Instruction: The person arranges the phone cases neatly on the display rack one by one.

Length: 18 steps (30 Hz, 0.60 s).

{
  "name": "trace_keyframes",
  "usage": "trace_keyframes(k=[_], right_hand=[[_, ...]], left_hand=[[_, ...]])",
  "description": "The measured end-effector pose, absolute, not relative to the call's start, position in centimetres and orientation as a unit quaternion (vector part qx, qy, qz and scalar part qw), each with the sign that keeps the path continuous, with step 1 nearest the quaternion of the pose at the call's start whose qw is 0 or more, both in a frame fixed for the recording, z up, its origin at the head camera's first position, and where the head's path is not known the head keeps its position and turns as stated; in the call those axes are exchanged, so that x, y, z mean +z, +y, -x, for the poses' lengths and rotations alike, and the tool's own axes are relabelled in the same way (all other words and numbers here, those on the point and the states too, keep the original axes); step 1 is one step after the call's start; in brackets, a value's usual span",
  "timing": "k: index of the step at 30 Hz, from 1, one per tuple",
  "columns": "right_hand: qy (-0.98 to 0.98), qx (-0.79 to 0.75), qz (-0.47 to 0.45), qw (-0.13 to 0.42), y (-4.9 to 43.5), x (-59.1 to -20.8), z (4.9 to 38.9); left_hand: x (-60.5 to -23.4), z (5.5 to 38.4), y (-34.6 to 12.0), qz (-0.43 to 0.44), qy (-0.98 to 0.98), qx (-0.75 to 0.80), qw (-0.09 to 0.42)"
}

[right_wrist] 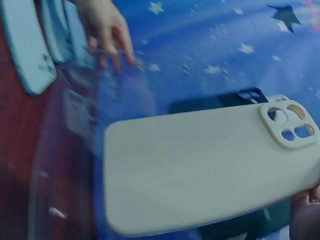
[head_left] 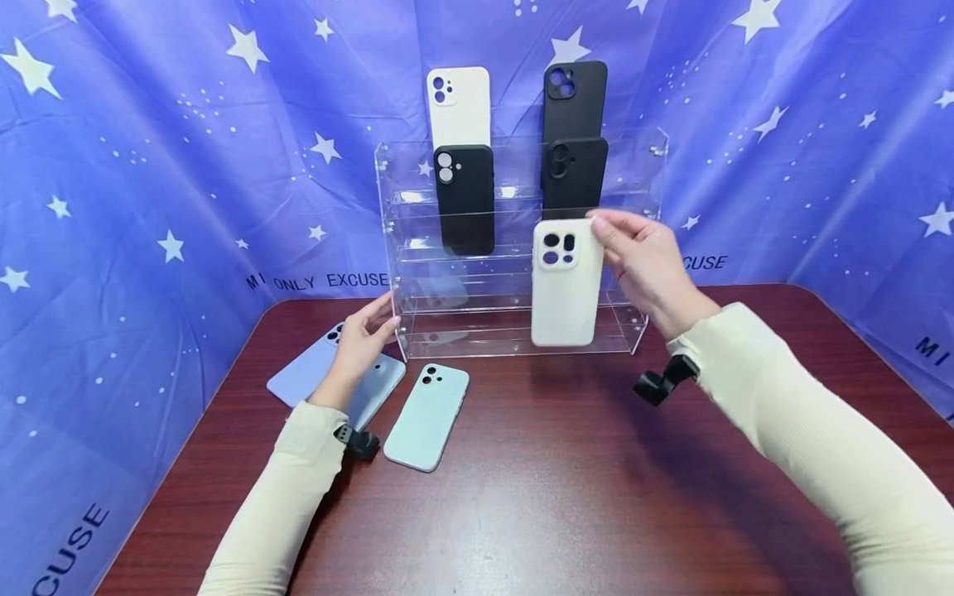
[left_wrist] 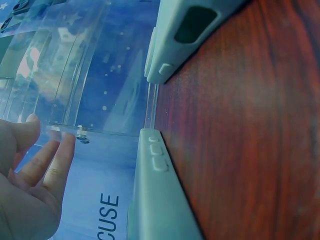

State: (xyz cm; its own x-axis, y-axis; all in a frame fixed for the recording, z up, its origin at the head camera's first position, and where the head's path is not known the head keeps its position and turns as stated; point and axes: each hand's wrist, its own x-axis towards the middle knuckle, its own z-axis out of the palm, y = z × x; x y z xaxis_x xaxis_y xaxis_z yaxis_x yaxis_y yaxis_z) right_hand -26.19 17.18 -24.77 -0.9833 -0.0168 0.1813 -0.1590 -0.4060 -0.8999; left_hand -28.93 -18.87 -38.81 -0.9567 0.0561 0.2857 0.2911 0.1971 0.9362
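My right hand [head_left: 648,265] pinches a cream-white phone case [head_left: 568,285] by its upper right corner, thumb in front. The case is upright, its camera cutouts at the top left, before the right part of a clear acrylic display rack [head_left: 514,343]. In the right wrist view this case [right_wrist: 200,167] fills the middle, with only fingertips showing at the right edge. My left hand [head_left: 365,335] touches the rack's left side panel with fairly straight fingers. In the left wrist view the left hand [left_wrist: 32,185] has its fingertips at the panel's edge.
On the rack stand a white case [head_left: 462,120], a black case [head_left: 465,211] below it, and two black cases [head_left: 585,103] at the right. A pale mint phone case [head_left: 428,418] and a lavender-blue case [head_left: 301,372] lie on the dark wood table [head_left: 537,497], with another bluish case under my left wrist.
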Motion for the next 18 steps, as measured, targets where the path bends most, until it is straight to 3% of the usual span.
trace_keyframes(k=[9,18], right_hand=[[-0.446,0.88,-0.089,0.137,18.2,-21.0,29.4],[-0.458,0.866,-0.089,0.18,18.7,-20.4,32.1]], left_hand=[[-38.8,28.7,-18.9,0.113,-0.765,-0.627,0.09],[-38.8,28.8,-18.9,0.114,-0.765,-0.627,0.092]])
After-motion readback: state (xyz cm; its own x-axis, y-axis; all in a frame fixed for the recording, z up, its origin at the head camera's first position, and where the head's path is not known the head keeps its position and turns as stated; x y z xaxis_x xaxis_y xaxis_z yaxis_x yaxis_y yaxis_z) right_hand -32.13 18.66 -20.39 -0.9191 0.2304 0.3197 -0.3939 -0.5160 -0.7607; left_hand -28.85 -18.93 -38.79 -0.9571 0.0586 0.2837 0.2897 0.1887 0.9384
